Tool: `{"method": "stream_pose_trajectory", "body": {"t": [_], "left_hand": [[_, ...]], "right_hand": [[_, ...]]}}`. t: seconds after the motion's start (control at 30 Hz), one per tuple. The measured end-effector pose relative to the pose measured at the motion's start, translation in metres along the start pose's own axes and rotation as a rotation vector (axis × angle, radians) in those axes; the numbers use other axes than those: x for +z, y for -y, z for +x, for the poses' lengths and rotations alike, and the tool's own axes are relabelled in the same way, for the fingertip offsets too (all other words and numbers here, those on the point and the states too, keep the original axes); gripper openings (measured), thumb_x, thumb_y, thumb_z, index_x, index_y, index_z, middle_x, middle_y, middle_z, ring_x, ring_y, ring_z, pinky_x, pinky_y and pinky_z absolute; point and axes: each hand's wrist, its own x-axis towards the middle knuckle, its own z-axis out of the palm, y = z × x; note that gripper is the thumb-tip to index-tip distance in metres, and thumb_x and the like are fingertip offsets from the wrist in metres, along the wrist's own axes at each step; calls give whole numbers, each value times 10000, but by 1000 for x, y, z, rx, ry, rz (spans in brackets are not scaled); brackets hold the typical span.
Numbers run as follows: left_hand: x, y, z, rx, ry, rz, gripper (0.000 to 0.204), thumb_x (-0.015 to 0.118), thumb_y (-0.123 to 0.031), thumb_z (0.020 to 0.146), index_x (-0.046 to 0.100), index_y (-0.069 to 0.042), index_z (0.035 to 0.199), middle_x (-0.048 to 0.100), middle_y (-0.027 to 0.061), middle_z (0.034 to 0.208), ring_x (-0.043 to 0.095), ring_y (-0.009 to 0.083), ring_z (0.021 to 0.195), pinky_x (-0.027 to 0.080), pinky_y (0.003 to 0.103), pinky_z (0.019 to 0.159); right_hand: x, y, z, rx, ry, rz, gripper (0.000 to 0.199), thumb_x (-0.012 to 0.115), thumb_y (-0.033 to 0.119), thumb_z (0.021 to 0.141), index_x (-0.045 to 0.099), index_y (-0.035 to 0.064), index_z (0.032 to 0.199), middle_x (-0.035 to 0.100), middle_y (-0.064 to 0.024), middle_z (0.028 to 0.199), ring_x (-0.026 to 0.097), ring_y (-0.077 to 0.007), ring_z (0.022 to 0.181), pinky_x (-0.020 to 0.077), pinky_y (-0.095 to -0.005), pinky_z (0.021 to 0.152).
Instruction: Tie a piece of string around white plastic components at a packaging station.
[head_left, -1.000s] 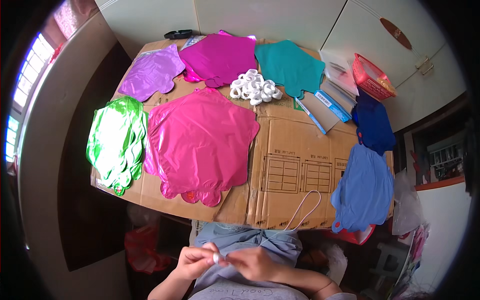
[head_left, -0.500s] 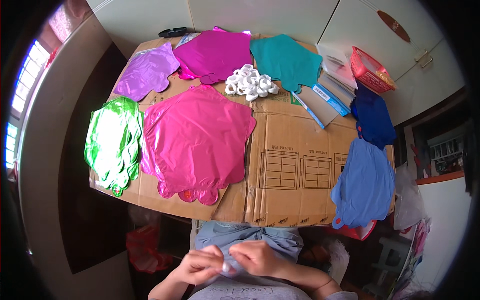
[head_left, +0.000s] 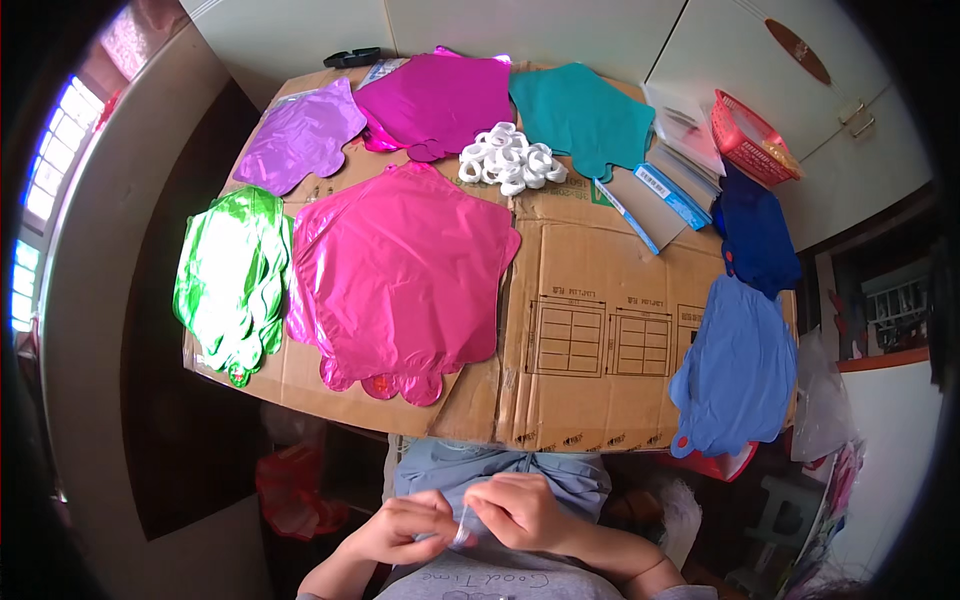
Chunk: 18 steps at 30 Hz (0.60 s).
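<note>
Above my lap, in front of the table edge, my left hand (head_left: 410,527) is closed, with a small coil of white ribbon (head_left: 462,537) at its fingertips. A thin white strand rises from that coil to my right hand (head_left: 514,512), whose fingers pinch its upper end. Both hands are close together but apart. On the cardboard-covered table (head_left: 590,250), a heap of small white rings (head_left: 510,160), which look like coiled ribbon, lies beyond a stack of flat pink foil balloons (head_left: 405,275).
Around the table lie flat foil balloons: green (head_left: 232,275), lilac (head_left: 300,140), magenta (head_left: 437,100), teal (head_left: 580,115), dark blue (head_left: 758,232) and light blue (head_left: 738,365). A blue-and-white box (head_left: 672,195) and a red basket (head_left: 745,140) stand at the far right.
My right hand has risen slightly, and a white strand now shows stretched between my hands. The view has shifted a little, so the table sits slightly higher and farther right.
</note>
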Motion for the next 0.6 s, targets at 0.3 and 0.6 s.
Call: {"method": "stream_pose_trajectory", "body": {"t": [0.3, 0.6], "left_hand": [[0, 4, 0, 27, -11, -421, 216, 601, 24, 728, 675, -18, 926, 616, 42, 678, 515, 167, 702, 422, 315, 664], [7, 10, -4, 25, -233, -358, 227, 567, 72, 689, 668, 22, 887, 569, 59, 634, 503, 190, 629, 412, 306, 620]], "right_hand": [[5, -4, -2, -23, 36, -14, 72, 616, 62, 755, 597, 49, 823, 535, -95, 607, 558, -263, 530, 439, -356, 484], [8, -5, -4, 30, 75, -26, 68, 591, 69, 774, 605, 39, 833, 585, -105, 651, 594, -267, 573, 470, -343, 513]]}}
